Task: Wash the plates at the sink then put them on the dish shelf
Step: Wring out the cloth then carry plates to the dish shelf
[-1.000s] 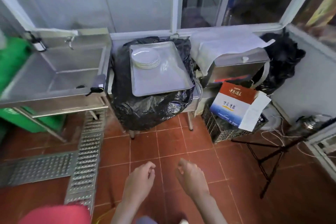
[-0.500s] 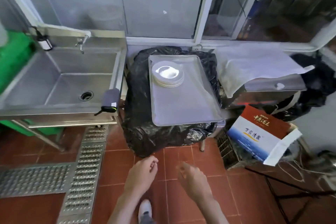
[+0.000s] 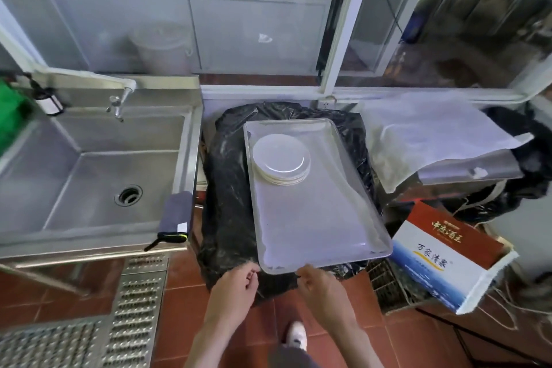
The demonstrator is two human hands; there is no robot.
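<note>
The steel sink (image 3: 98, 164) stands left of a metal tray (image 3: 313, 218) bearing the stacked plates (image 3: 280, 160) at its far end, well beyond the left hand (image 3: 236, 285) and right hand (image 3: 321, 287), both loosely curled, empty, by the tray's near rim.

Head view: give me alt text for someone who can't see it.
Two hands, left and right, reach the near edge of a metal tray that holds a stack of white plates and rests on a black bag. A steel sink stands to the left, over red floor tiles.
</note>
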